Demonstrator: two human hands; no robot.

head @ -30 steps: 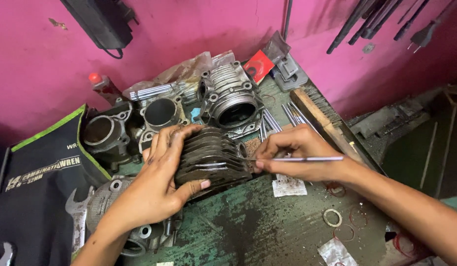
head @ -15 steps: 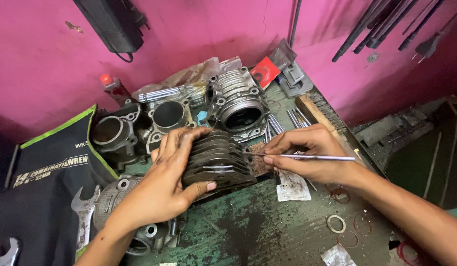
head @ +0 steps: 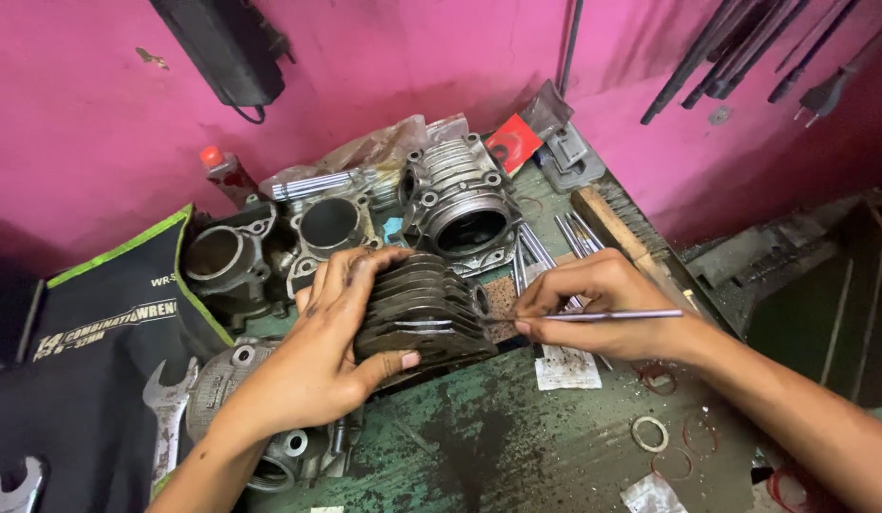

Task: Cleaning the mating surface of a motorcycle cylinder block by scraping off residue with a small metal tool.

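At a grimy green workbench (head: 517,456) set against a pink wall (head: 365,66), a person works on a dark finned cylinder (head: 417,313) that lies on its side near the middle of the bench. The left hand (head: 317,356) wraps over the cylinder's left end, fingers spread across the top fins and the thumb pressed against the lower ones, holding it steady. The right hand (head: 603,304) pinches a thin metal rod (head: 603,315) between thumb and fingertips, its tip set at the cylinder's right-hand face, where a scrap of rusty gasket (head: 503,299) (or possibly abrasive sheet, the view is too poor to be sure) sits. By the look of it, the step in hand is scraping or picking residue from that face; a further stroke would call for a firm brace from the left hand and a shallow, controlled angle on the rod, so as not to score the metal. Three more cylinders (head: 460,204) stand behind, wrenches (head: 165,418) lie in a black pouch at left, and rings (head: 650,434) and paper scraps (head: 566,368) litter the right.
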